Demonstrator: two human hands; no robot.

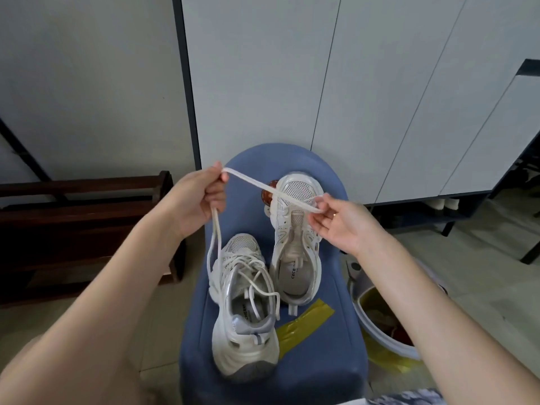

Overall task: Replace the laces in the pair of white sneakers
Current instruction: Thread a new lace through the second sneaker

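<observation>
Fingers of the left hand (201,197) are curled round a white lace (251,182), pinched at the thumb tip; fingers of the right hand (336,223) are pinched on the same lace near its other end, above the far shoe's toe. The lace is stretched between both hands over the far sneaker (296,241), and a slack length is hung from the left hand down to the near sneaker (245,302).

Both sneakers are set on a blue padded seat (321,361), toes pointed far, the near one left of and just beside the far one.

Progress, as judged: the near sneaker is laced across its eyelets, its ends left loose and untied over the opening. The far sneaker's eyelet rows look mostly bare, tongue exposed; only the lowest crossing seems threaded. Whether the lace in hand is old or new cannot be told. Roughly the first half of the task is judged open: the far shoe remains to be laced, and both tied.

Materials: lace flat, woven, limp, off-white. Uppers white mesh with glossy synthetic overlays, chunky rounded soles, grey heel tab on the near one. Seat fabric matte, soft. A yellow tape strip (304,320) is stuck on the seat, crinkled, shiny. A white bin (377,325) stands at right, a dark wooden rack (73,217) at left.
</observation>
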